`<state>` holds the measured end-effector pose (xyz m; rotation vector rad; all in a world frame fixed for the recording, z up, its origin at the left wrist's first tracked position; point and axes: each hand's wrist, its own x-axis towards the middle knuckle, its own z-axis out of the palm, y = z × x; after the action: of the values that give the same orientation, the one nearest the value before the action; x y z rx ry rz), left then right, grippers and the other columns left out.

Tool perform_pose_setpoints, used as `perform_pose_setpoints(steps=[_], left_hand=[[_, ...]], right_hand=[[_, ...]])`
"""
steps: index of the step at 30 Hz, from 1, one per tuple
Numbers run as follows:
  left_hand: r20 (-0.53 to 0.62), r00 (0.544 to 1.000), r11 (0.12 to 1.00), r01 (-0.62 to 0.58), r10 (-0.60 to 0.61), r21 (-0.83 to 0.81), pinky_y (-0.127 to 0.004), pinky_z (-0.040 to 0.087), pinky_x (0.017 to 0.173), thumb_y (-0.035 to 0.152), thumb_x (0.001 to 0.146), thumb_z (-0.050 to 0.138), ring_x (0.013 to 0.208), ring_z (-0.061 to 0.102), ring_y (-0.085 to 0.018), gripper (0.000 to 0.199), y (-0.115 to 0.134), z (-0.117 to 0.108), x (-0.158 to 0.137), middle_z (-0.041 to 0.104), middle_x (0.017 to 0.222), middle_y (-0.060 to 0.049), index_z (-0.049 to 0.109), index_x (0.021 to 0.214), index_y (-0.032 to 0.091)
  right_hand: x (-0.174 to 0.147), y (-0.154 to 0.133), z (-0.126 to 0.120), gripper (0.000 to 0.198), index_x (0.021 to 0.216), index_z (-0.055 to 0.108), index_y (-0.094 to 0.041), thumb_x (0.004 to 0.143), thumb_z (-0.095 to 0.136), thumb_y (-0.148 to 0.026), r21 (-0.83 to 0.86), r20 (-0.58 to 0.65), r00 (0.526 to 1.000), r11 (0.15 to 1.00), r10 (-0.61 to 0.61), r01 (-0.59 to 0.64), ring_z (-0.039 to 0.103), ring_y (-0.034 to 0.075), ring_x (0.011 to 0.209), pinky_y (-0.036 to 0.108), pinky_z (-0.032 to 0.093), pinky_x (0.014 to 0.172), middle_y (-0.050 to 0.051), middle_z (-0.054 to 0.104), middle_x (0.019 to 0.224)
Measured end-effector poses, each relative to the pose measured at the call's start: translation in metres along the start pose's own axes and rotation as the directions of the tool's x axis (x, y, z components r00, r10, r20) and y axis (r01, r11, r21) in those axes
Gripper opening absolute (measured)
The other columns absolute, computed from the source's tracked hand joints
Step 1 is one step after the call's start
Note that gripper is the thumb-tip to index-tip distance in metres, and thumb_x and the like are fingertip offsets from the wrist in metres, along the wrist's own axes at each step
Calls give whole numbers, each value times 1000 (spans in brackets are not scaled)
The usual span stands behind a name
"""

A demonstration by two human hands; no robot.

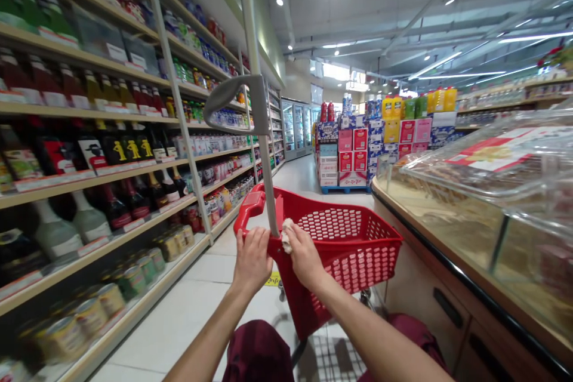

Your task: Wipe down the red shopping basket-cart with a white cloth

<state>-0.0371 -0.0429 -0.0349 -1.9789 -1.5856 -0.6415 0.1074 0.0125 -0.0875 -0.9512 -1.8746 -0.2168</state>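
Note:
A red plastic shopping basket cart [380, 242] with perforated sides stands in front of my knees. From its near end rises a grey metal pole [267, 173] with a grey loop-shaped grip [257, 104]. My left hand [254, 256] is wrapped over the red rim left of the pole's foot. A crumpled whitish cloth [287, 235] is pinched in my right hand [304, 253], pressed against the rim beside the pole. The cart's inside shows only in part.
Shelves of bottles and cans [102, 176] line the left side. At right, close to the cart, stands a display counter [447, 274] with clear plastic covers. Stacked drink boxes [353, 155] sit on a blue pallet ahead, with glass-door fridges [296, 125] behind.

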Motion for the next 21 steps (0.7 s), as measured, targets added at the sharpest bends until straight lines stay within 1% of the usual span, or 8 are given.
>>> perform_pose_setpoints(steps=[3,5,7,12,14,17,19,21], left_hand=[[-65,998,1000,-19,19,-4,-48,10,106,15,67,42,115,40,-25,45,-9,3,-3,54,117,-11,49,112,12],[-115,993,1000,-17,17,2,-50,11,105,16,68,42,114,41,-26,43,-15,7,-4,55,115,-12,50,110,11],[-157,988,1000,-3,6,14,-52,12,104,18,68,43,113,42,-27,41,-21,11,-5,56,113,-14,51,108,10],[-158,986,999,-50,53,23,-52,15,103,18,67,44,113,42,-27,41,-40,13,-7,55,113,-13,49,108,12],[-136,988,998,-68,69,13,-51,15,103,16,66,43,114,41,-26,44,-47,11,-7,54,115,-12,48,110,12],[-128,990,997,-69,67,-17,-51,14,104,13,66,42,115,40,-25,45,-50,11,-9,54,116,-11,47,111,14],[-197,980,999,-16,8,-40,-52,16,103,13,68,41,116,40,-26,41,-41,13,-10,53,117,-13,48,108,13],[-274,961,997,23,-42,-70,-50,18,103,12,70,39,120,36,-25,37,-22,16,-11,49,121,-15,49,106,11]], right_hand=[[-26,50,-22,41,115,53,-13,78,36,-4,-142,15,991,981,133,-129,44,23,112,42,38,92,14,51,120],[-36,63,-28,41,114,54,-13,78,37,-3,-189,3,977,959,215,-210,44,24,112,43,37,92,15,51,120],[-32,46,-21,44,116,52,-13,77,36,-2,-155,13,981,969,195,-191,44,23,113,42,37,93,14,50,121],[-3,-33,17,48,125,43,-14,78,40,-4,40,-23,997,996,-77,78,33,21,122,40,35,97,13,41,131],[-7,-29,18,45,123,45,-15,80,39,-6,34,-54,992,992,-116,118,32,21,123,41,34,97,13,40,131],[-28,12,5,46,121,47,-14,79,34,-3,-44,-50,997,997,-62,59,34,22,121,43,35,96,13,42,129],[-37,33,-3,49,121,48,-15,77,33,0,-97,-38,999,995,30,-33,37,22,119,44,36,94,14,44,128],[-36,30,-3,49,122,47,-15,76,34,-1,-102,-13,998,993,62,-63,39,22,117,43,37,94,13,46,127]])
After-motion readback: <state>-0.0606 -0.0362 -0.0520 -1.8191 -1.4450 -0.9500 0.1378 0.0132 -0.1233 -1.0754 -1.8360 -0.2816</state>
